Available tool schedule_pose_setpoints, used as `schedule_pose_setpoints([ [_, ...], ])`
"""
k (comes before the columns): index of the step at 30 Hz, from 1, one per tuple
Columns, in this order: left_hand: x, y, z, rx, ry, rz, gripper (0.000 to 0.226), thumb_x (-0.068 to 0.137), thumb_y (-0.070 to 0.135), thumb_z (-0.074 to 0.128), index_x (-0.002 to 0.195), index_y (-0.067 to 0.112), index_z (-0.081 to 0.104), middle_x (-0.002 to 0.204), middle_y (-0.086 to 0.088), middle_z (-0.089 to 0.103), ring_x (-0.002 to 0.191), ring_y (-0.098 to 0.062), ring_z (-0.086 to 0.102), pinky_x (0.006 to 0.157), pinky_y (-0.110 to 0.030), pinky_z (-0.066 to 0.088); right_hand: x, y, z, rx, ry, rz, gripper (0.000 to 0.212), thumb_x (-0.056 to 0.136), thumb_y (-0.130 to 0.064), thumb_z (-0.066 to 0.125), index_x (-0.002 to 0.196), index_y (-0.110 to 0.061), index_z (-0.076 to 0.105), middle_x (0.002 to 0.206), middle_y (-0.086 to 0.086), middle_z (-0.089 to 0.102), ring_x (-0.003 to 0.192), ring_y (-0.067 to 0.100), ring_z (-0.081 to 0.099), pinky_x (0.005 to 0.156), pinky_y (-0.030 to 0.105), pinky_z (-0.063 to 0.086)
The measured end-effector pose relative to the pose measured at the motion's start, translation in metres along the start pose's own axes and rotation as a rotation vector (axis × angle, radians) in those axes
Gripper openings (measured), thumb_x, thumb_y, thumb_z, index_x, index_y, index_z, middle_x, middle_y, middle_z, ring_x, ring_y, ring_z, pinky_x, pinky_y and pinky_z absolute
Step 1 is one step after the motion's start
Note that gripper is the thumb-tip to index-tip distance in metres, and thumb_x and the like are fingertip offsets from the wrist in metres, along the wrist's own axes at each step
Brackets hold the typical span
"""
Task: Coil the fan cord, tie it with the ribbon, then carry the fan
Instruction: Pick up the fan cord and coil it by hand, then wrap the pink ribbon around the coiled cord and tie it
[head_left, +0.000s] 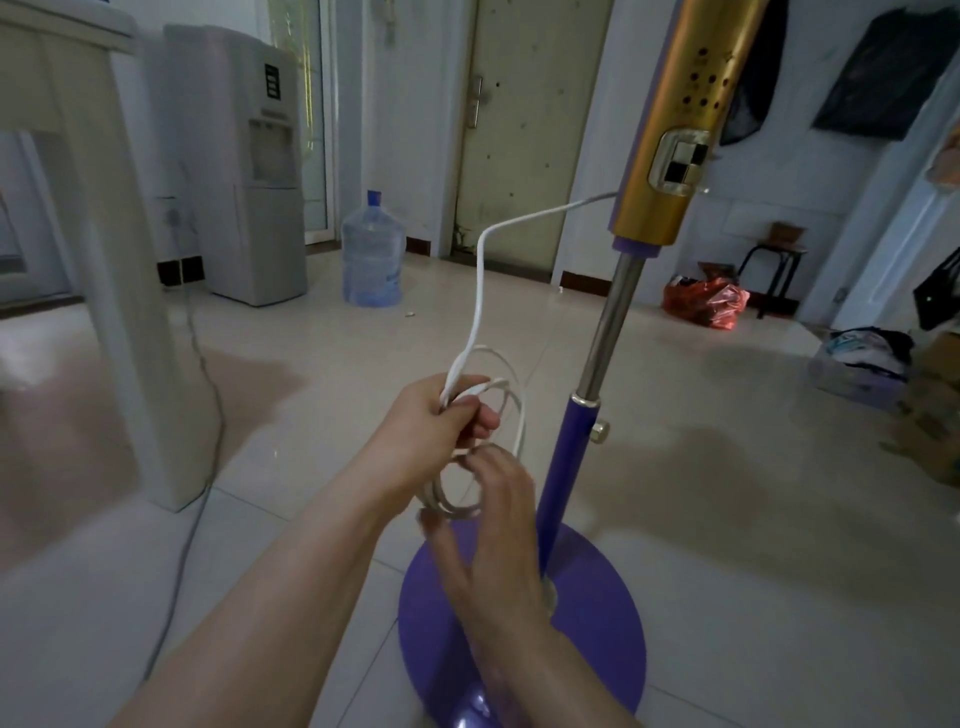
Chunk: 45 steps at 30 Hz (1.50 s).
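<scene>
Pedestal fan (618, 332): gold control column at 1 o'clock, steel pole, purple lower tube, round purple base (597, 623) on tiled floor at 5 o'clock. White fan cord (480, 291): leaves the gold column's lower edge, drops to frame centre, gathered there in several loops. Left hand (441, 421): closed around the top of the loops. Right hand (493, 525): fingers spread open, touching the lower loops, grip on them unclear. Water dispenser (244, 166) at 10 o'clock; water jug (373, 254) at 11 o'clock.

You're in a lived-in home: a water dispenser (249, 166) stands left of the door (524, 130), a spare water jug (372, 252) between them.
</scene>
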<state>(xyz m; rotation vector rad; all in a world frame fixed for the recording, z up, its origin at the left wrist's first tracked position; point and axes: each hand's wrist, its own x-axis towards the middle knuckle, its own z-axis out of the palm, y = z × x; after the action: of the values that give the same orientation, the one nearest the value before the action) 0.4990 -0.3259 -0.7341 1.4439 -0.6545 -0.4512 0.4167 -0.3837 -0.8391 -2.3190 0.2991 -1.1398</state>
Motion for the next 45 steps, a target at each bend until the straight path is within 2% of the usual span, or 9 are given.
schedule_pose_setpoints([
  [6,0.007,-0.019,-0.004,0.142,-0.009,0.028,0.022,0.096,0.008,0.047,0.103,0.017,0.066,0.066,0.011,0.066,0.049,-0.007,0.042,0.047,-0.016,0.037,-0.005,0.059,-0.015,-0.006,0.239,0.227,0.019,0.097,-0.020,0.047,0.111,-0.031,0.045,0.119,-0.009,0.044,0.113,0.013,0.050,0.092,0.044,0.051],
  [12,0.011,-0.030,-0.002,0.248,-0.053,0.002,0.018,0.093,0.012,0.054,0.104,0.017,0.067,0.072,0.010,0.069,0.050,-0.001,0.047,0.050,-0.015,0.040,-0.028,0.114,-0.002,-0.112,-0.129,0.462,0.036,0.092,0.002,0.051,0.126,-0.010,0.054,0.129,0.009,0.051,0.119,0.024,0.052,0.098,0.035,0.045],
  [19,0.014,-0.046,-0.002,0.282,-0.093,0.028,0.023,0.093,0.020,0.055,0.114,0.023,0.064,0.081,0.008,0.074,0.053,0.008,0.052,0.063,-0.021,0.042,-0.086,0.167,0.036,-0.337,-0.682,0.817,0.034,0.094,-0.013,0.050,0.128,-0.009,0.049,0.126,0.013,0.058,0.115,0.032,0.056,0.086,0.030,0.044],
  [27,0.012,-0.055,0.004,0.233,-0.181,0.040,0.026,0.093,0.017,0.056,0.119,0.020,0.056,0.091,-0.001,0.076,0.059,-0.013,0.045,0.062,-0.024,0.044,-0.135,0.188,0.067,-0.729,-0.856,0.578,0.036,0.098,-0.022,0.044,0.130,-0.006,0.046,0.135,0.009,0.045,0.124,0.024,0.045,0.102,0.030,0.037],
  [32,0.010,-0.059,0.000,0.212,-0.238,0.006,0.026,0.092,0.013,0.057,0.118,0.015,0.058,0.094,-0.007,0.076,0.060,-0.017,0.044,0.057,-0.023,0.045,-0.135,0.184,0.071,-0.749,-0.772,0.450,0.026,0.070,-0.014,0.082,0.085,0.003,0.070,0.089,0.020,0.068,0.087,0.037,0.065,0.073,0.039,0.054],
  [34,0.009,-0.061,-0.002,0.214,-0.246,-0.010,0.026,0.091,0.012,0.058,0.117,0.014,0.059,0.094,-0.007,0.076,0.060,-0.015,0.044,0.056,-0.021,0.045,-0.135,0.185,0.070,-0.722,-0.770,0.546,0.022,0.085,-0.020,0.067,0.100,-0.004,0.067,0.107,0.017,0.066,0.102,0.032,0.062,0.084,0.035,0.050],
  [37,0.009,-0.062,-0.005,0.210,-0.251,-0.019,0.025,0.090,0.013,0.060,0.115,0.016,0.060,0.093,-0.003,0.076,0.059,-0.012,0.048,0.055,-0.018,0.047,-0.113,0.182,0.065,-0.507,-0.754,0.732,0.019,0.091,-0.021,0.051,0.105,-0.014,0.062,0.113,0.008,0.065,0.111,0.026,0.060,0.086,0.031,0.047],
  [40,0.009,-0.061,-0.009,0.215,-0.265,-0.030,0.023,0.088,0.014,0.064,0.110,0.018,0.064,0.088,0.002,0.076,0.067,-0.003,0.062,0.056,-0.017,0.049,-0.068,0.163,0.056,0.020,-0.557,0.877,0.015,0.083,-0.002,0.063,0.078,-0.014,0.055,0.074,0.002,0.064,0.081,0.020,0.065,0.065,0.024,0.050],
  [45,0.004,-0.054,-0.016,0.176,-0.329,-0.098,0.029,0.080,0.006,0.071,0.108,0.013,0.067,0.072,0.009,0.062,0.060,-0.001,0.057,0.052,-0.014,0.046,0.005,0.124,0.015,0.921,-0.692,0.939,0.011,0.092,-0.005,0.057,0.101,-0.008,0.064,0.065,-0.007,0.067,0.047,0.005,0.053,0.041,0.015,0.041],
])
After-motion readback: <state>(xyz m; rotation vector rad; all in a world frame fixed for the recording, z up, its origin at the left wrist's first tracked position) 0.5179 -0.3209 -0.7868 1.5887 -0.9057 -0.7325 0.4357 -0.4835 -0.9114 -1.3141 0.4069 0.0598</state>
